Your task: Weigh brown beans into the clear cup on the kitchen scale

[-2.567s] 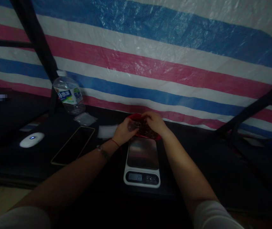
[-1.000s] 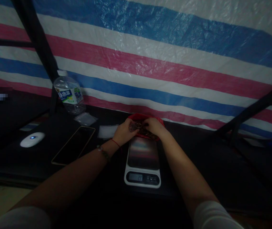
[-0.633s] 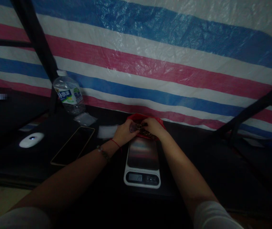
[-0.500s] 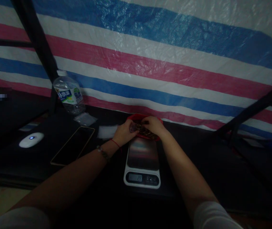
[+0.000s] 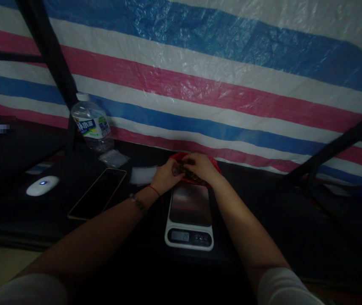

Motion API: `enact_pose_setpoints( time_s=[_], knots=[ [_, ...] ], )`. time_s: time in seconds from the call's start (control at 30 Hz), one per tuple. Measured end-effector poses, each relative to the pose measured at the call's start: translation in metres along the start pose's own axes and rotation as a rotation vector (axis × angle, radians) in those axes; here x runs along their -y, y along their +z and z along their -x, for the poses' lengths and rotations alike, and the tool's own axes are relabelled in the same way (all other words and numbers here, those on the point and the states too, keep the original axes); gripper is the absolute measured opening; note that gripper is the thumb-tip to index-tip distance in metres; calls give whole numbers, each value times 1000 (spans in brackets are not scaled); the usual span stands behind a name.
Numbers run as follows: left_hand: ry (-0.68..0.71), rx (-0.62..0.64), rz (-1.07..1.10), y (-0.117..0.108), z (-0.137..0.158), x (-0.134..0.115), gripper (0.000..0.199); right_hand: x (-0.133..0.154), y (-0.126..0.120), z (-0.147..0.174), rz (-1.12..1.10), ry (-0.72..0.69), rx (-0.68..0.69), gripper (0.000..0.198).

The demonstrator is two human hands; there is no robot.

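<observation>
My left hand (image 5: 165, 176) is closed around what looks like a small clear plastic bag (image 5: 177, 170) at the near left edge of a red bag (image 5: 215, 163). Small dark brown pieces (image 5: 194, 177) lie in the red bag; the dim light hides their kind. My right hand (image 5: 200, 166) reaches over these pieces, fingers bent together at the clear bag's mouth. What its fingertips hold is hidden. Just in front of the red bag stands a white kitchen scale (image 5: 190, 212), its steel plate bare and its display reading 28.
Flat clear plastic bags (image 5: 143, 175) lie left of my left hand, with another bag (image 5: 114, 158) behind. A phone (image 5: 97, 194), a white oval device (image 5: 42, 185) and a clear bottle (image 5: 92, 123) are farther left. Striped sheeting (image 5: 200, 84) hangs behind the black table.
My right hand has moved left, from over the pieces to the clear bag in my left hand. My left hand stays in place. The scale still reads 28.
</observation>
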State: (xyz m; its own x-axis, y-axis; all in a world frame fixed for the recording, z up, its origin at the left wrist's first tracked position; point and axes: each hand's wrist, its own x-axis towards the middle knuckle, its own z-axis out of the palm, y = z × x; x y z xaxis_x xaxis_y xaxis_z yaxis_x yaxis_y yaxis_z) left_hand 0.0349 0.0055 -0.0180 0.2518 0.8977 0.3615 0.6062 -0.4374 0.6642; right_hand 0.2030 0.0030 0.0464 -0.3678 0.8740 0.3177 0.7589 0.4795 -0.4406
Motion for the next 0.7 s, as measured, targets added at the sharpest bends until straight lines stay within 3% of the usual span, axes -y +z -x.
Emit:
enact_pose_setpoints(
  time_s=[0.2, 0.37, 0.53, 0.7],
  knots=[
    [-8, 11, 24, 2, 0, 0, 37, 1, 3, 0, -48, -9, 86, 36],
    [-21, -1, 42, 3, -1, 2, 34, 3, 2, 0, 18, -20, 36, 23],
    [-35, 0, 41, 3, -1, 2, 34, 4, 1, -1, -4, -35, 103, 23],
    [-29, -30, 61, 2, 0, 2, 35, 3, -1, -1, 17, -31, 3, 31]
  ],
)
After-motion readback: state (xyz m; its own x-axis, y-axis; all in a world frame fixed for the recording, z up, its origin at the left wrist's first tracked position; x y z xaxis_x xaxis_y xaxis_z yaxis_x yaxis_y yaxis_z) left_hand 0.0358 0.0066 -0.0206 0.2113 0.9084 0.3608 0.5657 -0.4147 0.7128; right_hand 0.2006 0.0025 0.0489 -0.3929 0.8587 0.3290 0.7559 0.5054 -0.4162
